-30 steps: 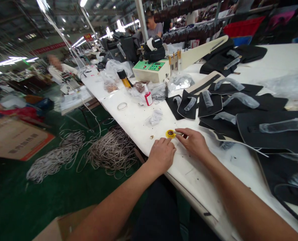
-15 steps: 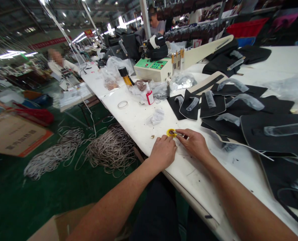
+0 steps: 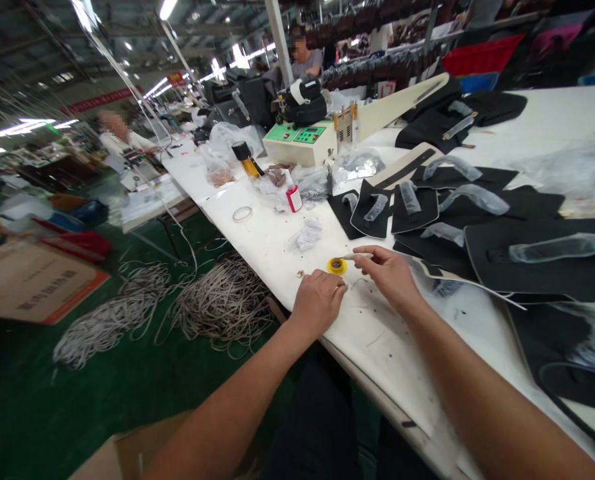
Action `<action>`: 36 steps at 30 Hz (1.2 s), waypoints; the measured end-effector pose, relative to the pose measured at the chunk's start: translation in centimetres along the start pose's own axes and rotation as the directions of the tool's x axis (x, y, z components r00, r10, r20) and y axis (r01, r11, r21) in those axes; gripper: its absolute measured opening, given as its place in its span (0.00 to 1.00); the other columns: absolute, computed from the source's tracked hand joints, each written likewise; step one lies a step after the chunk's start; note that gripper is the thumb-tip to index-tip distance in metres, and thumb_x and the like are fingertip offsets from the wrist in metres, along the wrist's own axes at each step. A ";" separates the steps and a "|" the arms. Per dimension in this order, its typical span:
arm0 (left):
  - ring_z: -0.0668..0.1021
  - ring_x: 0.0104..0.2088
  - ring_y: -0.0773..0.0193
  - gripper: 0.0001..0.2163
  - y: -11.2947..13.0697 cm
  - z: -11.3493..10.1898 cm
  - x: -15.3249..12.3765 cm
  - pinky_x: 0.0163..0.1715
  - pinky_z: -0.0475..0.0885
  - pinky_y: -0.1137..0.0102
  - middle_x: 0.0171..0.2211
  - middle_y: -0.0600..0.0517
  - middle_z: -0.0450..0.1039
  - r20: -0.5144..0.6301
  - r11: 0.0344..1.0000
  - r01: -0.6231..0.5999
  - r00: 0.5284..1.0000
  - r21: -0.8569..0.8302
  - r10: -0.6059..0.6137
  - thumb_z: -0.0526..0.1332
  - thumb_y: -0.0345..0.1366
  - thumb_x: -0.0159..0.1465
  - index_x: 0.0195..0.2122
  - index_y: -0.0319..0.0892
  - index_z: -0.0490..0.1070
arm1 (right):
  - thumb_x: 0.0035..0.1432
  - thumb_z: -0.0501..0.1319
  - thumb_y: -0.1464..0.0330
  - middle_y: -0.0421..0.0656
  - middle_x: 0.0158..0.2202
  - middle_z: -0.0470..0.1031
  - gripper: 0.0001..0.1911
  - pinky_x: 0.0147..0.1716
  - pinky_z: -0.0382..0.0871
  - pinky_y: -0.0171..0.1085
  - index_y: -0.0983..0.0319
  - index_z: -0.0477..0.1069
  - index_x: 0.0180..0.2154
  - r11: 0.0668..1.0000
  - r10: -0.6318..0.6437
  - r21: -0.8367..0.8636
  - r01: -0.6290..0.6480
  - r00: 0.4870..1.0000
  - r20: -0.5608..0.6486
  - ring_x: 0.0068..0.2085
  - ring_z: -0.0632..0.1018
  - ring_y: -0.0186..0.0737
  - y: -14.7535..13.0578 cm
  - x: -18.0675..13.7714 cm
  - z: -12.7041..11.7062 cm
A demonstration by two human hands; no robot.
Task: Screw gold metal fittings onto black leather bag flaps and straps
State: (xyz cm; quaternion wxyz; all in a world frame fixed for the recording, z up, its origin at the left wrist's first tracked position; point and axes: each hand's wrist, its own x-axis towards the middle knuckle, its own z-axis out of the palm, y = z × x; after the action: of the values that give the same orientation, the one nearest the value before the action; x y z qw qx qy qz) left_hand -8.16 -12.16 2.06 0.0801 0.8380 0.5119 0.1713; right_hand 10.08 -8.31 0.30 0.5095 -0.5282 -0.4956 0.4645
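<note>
A small round yellow dish (image 3: 336, 266) with brown contents sits on the white table between my hands. My right hand (image 3: 385, 270) is closed around a slim pale pointed tool (image 3: 353, 256), its tip at the dish's far edge; its exact kind is unclear. Just nearer to me than the dish, my left hand (image 3: 320, 300) has its fingers curled together low over the table. Whatever these fingers hold, if anything, is too small to name. Tiny gold-coloured pieces (image 3: 300, 274) lie left of the dish.
Black panels with plastic-wrapped handles (image 3: 492, 257) overlap on the right. Farther back are a red bottle (image 3: 293, 199), crumpled plastic (image 3: 308, 235), a tape-like ring (image 3: 242, 213) and a control box (image 3: 302, 143). Coiled cord (image 3: 217, 303) covers the floor left of the table edge. Co-workers sit farther off.
My left hand has drawn slightly away from the dish, toward me. The tool in my right hand has shifted from the dish's middle to its far edge. The view has turned a little.
</note>
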 end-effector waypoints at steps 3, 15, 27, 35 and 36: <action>0.79 0.43 0.58 0.06 0.1 -0.2 -0.8 0.49 0.70 0.61 0.40 0.49 0.82 -0.184 0.976 0.065 0.977 -0.208 -0.104 0.61 0.35 0.71 0.41 0.43 0.77 | 0.53 0.70 0.59 0.37 0.24 0.73 0.16 0.23 0.58 0.35 0.61 0.81 0.41 0.976 0.029 0.214 -0.029 1.000 -0.001 0.24 0.68 0.33 -0.6 0.0 -0.3; 0.79 0.41 0.61 0.05 0.1 -0.6 -2.4 0.44 0.73 0.66 0.39 0.52 0.80 -0.272 0.881 0.169 0.911 -0.442 -0.311 0.62 0.34 0.69 0.41 0.44 0.78 | 0.63 0.63 0.57 0.36 0.23 0.72 0.13 0.25 0.62 0.34 0.60 0.72 0.34 0.987 -0.116 0.127 0.100 0.985 0.126 0.25 0.71 0.33 -3.2 -1.8 0.2; 0.80 0.41 0.60 0.05 0.2 -0.6 -2.5 0.44 0.74 0.65 0.40 0.50 0.81 -0.287 0.890 0.133 0.917 -0.437 -0.278 0.62 0.34 0.69 0.41 0.45 0.78 | 0.63 0.62 0.57 0.37 0.24 0.73 0.12 0.26 0.63 0.35 0.60 0.72 0.36 0.993 -0.121 0.025 0.119 0.987 0.109 0.25 0.72 0.34 -3.7 -2.0 0.3; 0.80 0.41 0.60 0.05 0.5 -0.8 -2.5 0.44 0.74 0.65 0.39 0.51 0.81 -0.291 0.898 0.131 0.918 -0.420 -0.270 0.61 0.34 0.70 0.40 0.44 0.78 | 0.63 0.61 0.58 0.37 0.23 0.72 0.12 0.25 0.63 0.34 0.60 0.72 0.35 0.991 -0.134 -0.003 0.135 0.985 0.109 0.24 0.71 0.34 -3.7 -2.1 0.4; 0.80 0.41 0.60 0.05 0.5 -0.9 -2.5 0.44 0.74 0.65 0.39 0.51 0.81 -0.294 0.900 0.129 0.918 -0.416 -0.268 0.61 0.34 0.70 0.40 0.44 0.78 | 0.63 0.61 0.58 0.37 0.23 0.73 0.12 0.25 0.62 0.34 0.60 0.73 0.35 0.990 -0.136 -0.009 0.138 0.985 0.110 0.24 0.71 0.34 -3.7 -2.1 0.4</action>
State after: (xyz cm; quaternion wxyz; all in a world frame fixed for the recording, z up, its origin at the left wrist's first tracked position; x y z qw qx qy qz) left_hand -9.13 -14.60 2.51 0.1710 0.7049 0.5577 0.4036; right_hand 9.34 -10.44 3.95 0.5080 -0.4711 -0.5615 0.4524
